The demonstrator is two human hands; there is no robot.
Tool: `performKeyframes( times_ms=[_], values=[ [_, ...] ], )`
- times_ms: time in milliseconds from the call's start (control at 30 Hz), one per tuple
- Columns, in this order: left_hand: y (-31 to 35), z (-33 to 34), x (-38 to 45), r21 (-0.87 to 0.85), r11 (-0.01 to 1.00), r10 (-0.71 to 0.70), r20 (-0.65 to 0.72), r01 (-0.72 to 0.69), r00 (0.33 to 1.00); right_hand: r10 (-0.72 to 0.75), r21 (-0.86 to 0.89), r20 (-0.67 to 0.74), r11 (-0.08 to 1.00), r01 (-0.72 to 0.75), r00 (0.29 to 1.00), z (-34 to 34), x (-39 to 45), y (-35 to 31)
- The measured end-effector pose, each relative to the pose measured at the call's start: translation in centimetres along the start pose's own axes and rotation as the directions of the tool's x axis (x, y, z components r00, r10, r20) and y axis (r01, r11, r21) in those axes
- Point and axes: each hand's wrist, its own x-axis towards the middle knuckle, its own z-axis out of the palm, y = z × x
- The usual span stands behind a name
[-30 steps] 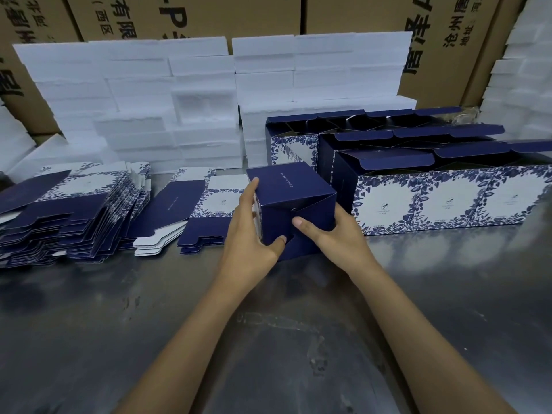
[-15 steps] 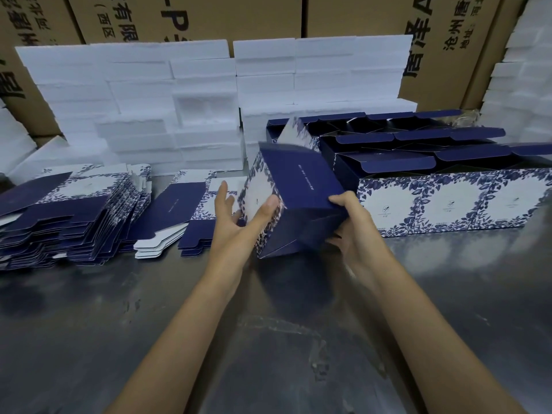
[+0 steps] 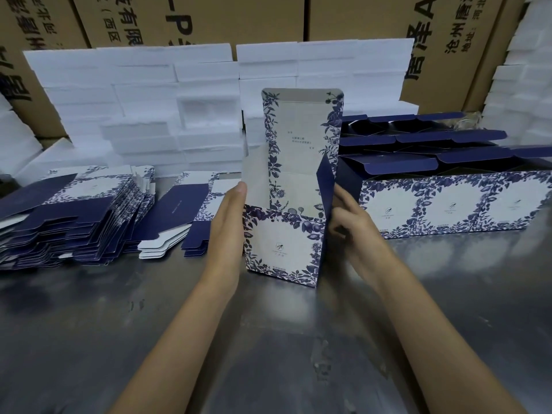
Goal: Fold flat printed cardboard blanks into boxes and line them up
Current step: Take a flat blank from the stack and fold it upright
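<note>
steel desk (image 3: 89, 339) fills the view, foam blocks (image 3: 143, 115) stacked at the back. finished boxes (image 3: 448, 201) sit in rows on the right, flat blanks (image 3: 59, 213) piled on the left. the box (image 3: 283, 243) stands upright mid-desk, lid flap up. left hand (image 3: 228, 225) lies flat against its left side, grip released; right hand (image 3: 352, 222) pinches the right edge.
</note>
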Motion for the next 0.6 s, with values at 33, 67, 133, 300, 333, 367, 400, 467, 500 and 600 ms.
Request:
performKeyframes(
  times_ms=[33, 67, 133, 300, 333, 367, 400, 467, 500, 600],
  values=[
    [0.1, 0.0, 0.0, 0.008, 1.0, -0.016, -0.005, 0.016, 1.0, -0.004, 0.034, 0.047, 0.999, 0.003, 0.999, -0.1, -0.1, -0.4],
    [0.3, 0.0, -0.1, 0.003, 1.0, -0.016, 0.001, 0.016, 1.0, -0.005, 0.06, 0.071, 0.998, 0.001, 0.997, -0.2, -0.3, -0.7],
    [1.1, 0.1, -0.3, -0.01, 1.0, -0.005, 0.016, 0.006, 1.0, 0.001, 0.07, 0.079, 0.998, -0.006, 0.997, -0.2, -0.6, -1.1],
    [2.1, 0.5, -1.4, 0.022, 1.0, 0.017, 0.064, -0.018, 0.998, -0.023, -0.056, 0.092, 0.998, 0.028, 0.995, 0.5, -1.2, -1.9],
    [2.4, 0.7, -1.7, 0.019, 1.0, 0.005, 0.069, -0.006, 0.998, -0.033, -0.075, 0.094, 0.996, 0.04, 0.995, 0.6, -1.3, -1.8],
    [2.5, 0.8, -1.8, 0.022, 1.0, -0.011, 0.072, 0.009, 0.997, -0.038, -0.08, 0.09, 0.996, 0.046, 0.995, 0.6, -1.4, -1.8],
    [2.6, 0.9, -1.9, 0.032, 0.999, -0.022, 0.08, 0.019, 0.997, -0.044, -0.07, 0.079, 0.996, 0.049, 0.996, 0.7, -1.5, -1.8],
    [2.5, 1.0, -2.1, 0.076, 0.997, -0.009, 0.115, 0.0, 0.993, -0.05, -0.07, 0.033, 0.996, 0.052, 0.998, 0.9, -1.3, -1.9],
    [2.3, 1.0, -2.3, 0.104, 0.994, 0.006, 0.133, -0.019, 0.991, -0.043, -0.088, -0.009, 0.995, 0.043, 0.999, 1.1, -1.3, -1.9],
    [2.3, 1.1, -3.4, 0.197, 0.979, 0.027, 0.162, -0.059, 0.986, -0.06, -0.102, -0.115, 0.994, 0.048, 0.992, 1.4, -1.9, -1.3]
  ],
)
